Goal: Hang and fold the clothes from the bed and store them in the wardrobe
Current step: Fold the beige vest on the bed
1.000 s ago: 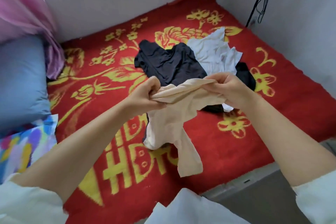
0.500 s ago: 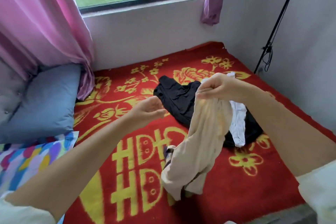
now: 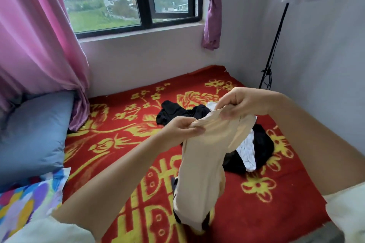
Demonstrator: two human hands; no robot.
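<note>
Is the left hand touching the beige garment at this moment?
Touching. The head view shows the left hand pinching the top edge of the beige garment, its fingers closed on the fabric, across from the right hand.

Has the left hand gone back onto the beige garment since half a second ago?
Yes. The left hand has closed rightward onto the beige garment, near the black clothes lying on the bed.

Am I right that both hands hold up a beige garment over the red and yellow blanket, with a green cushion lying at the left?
Not quite: the cushion at the left is blue, not green, as the head view shows. The rest stands: the left hand and the right hand hold up the beige garment over the red and yellow blanket.
</note>
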